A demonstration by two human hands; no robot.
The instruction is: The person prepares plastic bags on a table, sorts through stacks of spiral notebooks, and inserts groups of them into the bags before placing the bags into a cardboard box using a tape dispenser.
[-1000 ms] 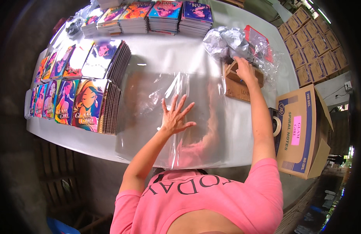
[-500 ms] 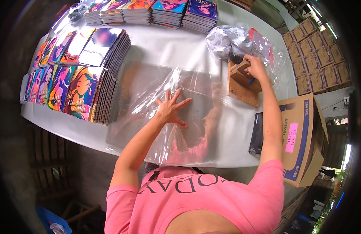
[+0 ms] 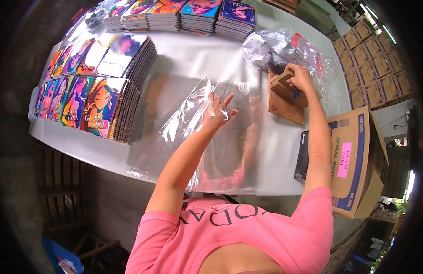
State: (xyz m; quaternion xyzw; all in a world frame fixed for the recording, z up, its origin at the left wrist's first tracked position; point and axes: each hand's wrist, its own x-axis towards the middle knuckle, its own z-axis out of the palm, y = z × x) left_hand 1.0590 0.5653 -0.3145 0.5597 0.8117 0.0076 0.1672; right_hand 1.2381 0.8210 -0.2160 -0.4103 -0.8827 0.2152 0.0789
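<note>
Fingers (image 3: 228, 101) of the left hand (image 3: 217, 113) spread wide and press down on the clear sheet (image 3: 193, 123), gripping nothing; the palm lies flat on the film and the fingertips point away from the person. Under and around that hand the sheet lies on the white table (image 3: 207, 55), its near edge hanging over the table's front and its upper corner crinkled just beyond the fingertips.

Across from them, the right hand (image 3: 300, 78) curls over the top of a wooden block (image 3: 284, 93); its fingers wrap the raised piece of the block, closed on it. A bit of blue shows just below the hand, too small to tell what it is. Just beyond those fingers sits a heap of crumpled plastic bags (image 3: 280, 48), touching the block's far end.

Outward on the left hand's side, notebooks (image 3: 99, 105) with bright covers stand fanned in rows, well apart from the fingers, and more stacks (image 3: 193, 16) line the table's far edge. Near the right elbow a dark flat object (image 3: 302, 155) lies at the table's edge, and beside it stands an open cardboard box (image 3: 353, 160). Further out on that side, more boxes (image 3: 371, 68) are stacked.
</note>
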